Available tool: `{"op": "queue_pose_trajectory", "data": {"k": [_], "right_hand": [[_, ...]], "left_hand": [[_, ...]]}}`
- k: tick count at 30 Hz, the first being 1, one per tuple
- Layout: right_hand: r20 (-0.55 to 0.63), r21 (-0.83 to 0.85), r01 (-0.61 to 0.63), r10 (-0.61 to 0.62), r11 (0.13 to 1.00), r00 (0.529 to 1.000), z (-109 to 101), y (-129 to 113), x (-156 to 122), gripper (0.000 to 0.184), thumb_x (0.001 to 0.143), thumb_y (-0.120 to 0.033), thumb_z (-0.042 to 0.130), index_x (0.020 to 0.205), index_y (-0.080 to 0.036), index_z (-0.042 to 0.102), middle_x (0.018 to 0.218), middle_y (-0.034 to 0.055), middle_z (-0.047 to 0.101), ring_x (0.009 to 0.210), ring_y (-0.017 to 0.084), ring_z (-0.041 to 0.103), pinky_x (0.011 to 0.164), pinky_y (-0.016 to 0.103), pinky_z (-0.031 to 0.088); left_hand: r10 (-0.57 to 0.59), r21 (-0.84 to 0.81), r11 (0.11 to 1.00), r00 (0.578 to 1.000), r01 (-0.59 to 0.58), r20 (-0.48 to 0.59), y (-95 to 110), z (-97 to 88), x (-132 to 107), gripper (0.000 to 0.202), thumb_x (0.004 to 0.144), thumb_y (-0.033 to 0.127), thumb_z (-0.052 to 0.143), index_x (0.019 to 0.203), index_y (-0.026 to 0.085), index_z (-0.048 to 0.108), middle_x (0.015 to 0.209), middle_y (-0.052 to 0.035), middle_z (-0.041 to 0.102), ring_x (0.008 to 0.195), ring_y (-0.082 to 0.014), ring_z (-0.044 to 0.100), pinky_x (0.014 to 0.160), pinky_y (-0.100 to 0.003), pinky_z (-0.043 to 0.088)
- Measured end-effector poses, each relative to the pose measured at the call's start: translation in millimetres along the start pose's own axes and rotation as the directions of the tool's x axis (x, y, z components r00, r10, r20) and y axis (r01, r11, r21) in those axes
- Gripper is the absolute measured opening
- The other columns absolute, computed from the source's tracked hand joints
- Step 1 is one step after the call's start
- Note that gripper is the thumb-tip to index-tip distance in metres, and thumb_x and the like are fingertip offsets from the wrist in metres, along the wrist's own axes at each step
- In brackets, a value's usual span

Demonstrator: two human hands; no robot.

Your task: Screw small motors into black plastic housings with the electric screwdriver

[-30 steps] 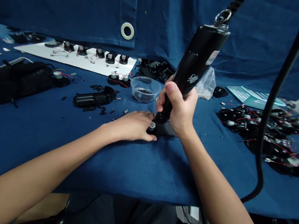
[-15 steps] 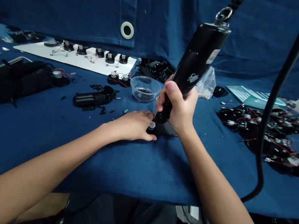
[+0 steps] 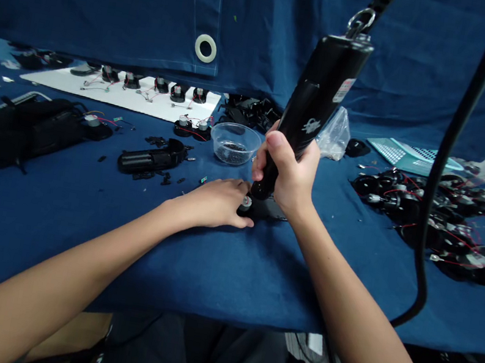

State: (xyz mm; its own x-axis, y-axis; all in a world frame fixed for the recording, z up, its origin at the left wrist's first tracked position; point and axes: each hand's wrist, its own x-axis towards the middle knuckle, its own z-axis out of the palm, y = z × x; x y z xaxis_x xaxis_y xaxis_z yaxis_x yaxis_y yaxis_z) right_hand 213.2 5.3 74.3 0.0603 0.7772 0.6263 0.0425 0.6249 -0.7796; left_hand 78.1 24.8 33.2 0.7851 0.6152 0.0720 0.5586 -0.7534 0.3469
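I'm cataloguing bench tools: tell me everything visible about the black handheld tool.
The black tool has a smooth, plastic-looking body, a pale label, a whitish logo and a metal ring on top. Gripped in the right hand, it slants, top rightward, lower end beside the left hand. Any tip is hidden.

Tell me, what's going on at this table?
Someone is working with bare hands at a blue-covered table. The right hand grips a tool, its lower end over a black part. The left hand is on that part; whether the tool touches it is hidden. Beyond the hands, a bowl holds dark bits, and wired parts lie to the right.
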Motion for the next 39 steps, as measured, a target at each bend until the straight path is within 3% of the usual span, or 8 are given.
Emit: {"op": "queue_pose_trajectory", "data": {"k": [8,13,25,39], "right_hand": [[0.000,-0.010,-0.004,0.004,1.000,1.000,1.2,-2.0,-0.1,0.046,0.078,-0.063,0.067,0.081,-0.023,0.045,0.054,-0.0053,0.046,0.043,0.010,0.046,0.044,0.028,0.042],[-0.001,0.033,0.021,-0.021,0.999,1.000,1.1,-2.3,0.0,0.040,0.081,-0.055,0.069,0.079,-0.022,0.045,0.054,-0.0048,0.047,0.041,0.010,0.044,0.041,0.028,0.037],[-0.006,-0.007,-0.024,0.024,1.000,1.000,0.3,-0.3,-0.4,0.044,0.079,-0.062,0.067,0.085,-0.023,0.046,0.056,-0.0040,0.048,0.051,0.013,0.054,0.048,0.029,0.047],[-0.003,-0.019,-0.029,0.029,0.999,1.000,0.8,-1.6,-0.8,0.045,0.080,-0.065,0.064,0.083,-0.024,0.045,0.055,-0.0047,0.047,0.043,0.010,0.046,0.043,0.029,0.042]], "left_hand": [[0.006,0.014,1.000,1.000,-0.006,0.007,1.4,-2.0,-0.7,0.059,0.082,0.057,0.060,0.127,0.020,0.052,0.127,-0.0101,0.060,0.109,-0.0280,0.059,0.091,-0.037,0.048],[-0.001,0.016,1.000,1.000,0.001,0.006,1.2,-1.2,-0.4,0.057,0.082,0.058,0.060,0.124,0.020,0.054,0.127,-0.0103,0.060,0.109,-0.0282,0.060,0.091,-0.037,0.048],[0.017,0.030,0.999,1.000,-0.017,0.016,0.9,-1.4,-0.5,0.058,0.083,0.058,0.059,0.126,0.018,0.053,0.126,-0.0113,0.061,0.112,-0.0288,0.059,0.094,-0.038,0.047],[0.018,0.045,0.999,1.000,-0.019,0.017,2.9,-2.8,-1.2,0.057,0.084,0.055,0.060,0.125,0.017,0.051,0.125,-0.0125,0.061,0.113,-0.0300,0.058,0.093,-0.038,0.047]]}}
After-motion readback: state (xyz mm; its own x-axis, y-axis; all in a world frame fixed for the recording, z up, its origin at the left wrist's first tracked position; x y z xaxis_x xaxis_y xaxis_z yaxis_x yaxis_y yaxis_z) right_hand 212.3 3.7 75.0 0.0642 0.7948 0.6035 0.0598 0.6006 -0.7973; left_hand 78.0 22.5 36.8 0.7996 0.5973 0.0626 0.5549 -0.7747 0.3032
